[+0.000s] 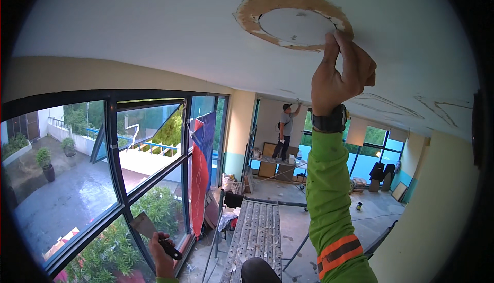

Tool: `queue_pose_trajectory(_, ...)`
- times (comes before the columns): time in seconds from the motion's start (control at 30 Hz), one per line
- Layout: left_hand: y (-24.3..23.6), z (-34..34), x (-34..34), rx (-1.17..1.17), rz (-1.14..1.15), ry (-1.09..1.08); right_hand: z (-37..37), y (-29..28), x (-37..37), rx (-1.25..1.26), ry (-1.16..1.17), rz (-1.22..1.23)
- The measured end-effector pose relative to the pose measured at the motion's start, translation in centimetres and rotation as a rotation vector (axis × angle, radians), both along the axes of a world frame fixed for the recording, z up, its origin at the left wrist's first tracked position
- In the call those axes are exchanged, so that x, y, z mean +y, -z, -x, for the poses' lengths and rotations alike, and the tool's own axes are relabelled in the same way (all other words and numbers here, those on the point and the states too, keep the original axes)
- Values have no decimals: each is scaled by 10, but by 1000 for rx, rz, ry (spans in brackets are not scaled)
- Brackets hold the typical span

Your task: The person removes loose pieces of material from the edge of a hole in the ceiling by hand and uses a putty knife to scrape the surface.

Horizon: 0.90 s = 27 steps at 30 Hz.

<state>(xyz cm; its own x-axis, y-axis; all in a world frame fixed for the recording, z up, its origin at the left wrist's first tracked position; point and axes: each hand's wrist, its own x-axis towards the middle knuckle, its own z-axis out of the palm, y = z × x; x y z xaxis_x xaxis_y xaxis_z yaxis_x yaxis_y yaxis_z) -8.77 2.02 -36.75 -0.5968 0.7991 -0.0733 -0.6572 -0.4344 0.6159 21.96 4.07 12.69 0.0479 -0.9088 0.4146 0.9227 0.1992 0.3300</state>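
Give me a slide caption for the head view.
Right hand at a round ceiling patch, left hand holding a putty knife, perforated platform below.

1 head view (fisheye), forward, close under the ceiling (pixel 154 31)

Right hand (pixel 342 72) was raised, its thumb (pixel 331 49) and fingertips (pixel 341 36) drawn close together, right forearm (pixel 332 200) stood almost upright below those fingers, left hand (pixel 163 254) sat far lower, its fingers curled.

An indoor renovation site; ceiling patch (pixel 298 20) at the right grip (pixel 339 74); scaffold (pixel 254 236) below it; another person (pixel 284 130) on a platform (pixel 294 163) beyond.
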Motion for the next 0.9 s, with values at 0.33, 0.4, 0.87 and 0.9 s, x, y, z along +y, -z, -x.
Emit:
queue_pose_trajectory(0.33, 4, -1, 1, 41, 2, 9, 4, -6, -6, -46, -17, 24)
queue_pose_trajectory(0.4, 4, -1, 1, 38, -2, 11, 5, -6, -5, -46, -11, 35)
queue_pose_trajectory(0.87, -1, -1, -1, 23, -10, -14, 3, -4, -22, -21, 114, -10)
queue_pose_trajectory(0.9, 0, -1, -1, 21, -11, -12, 1, -4, -23, -23, 115, -10)
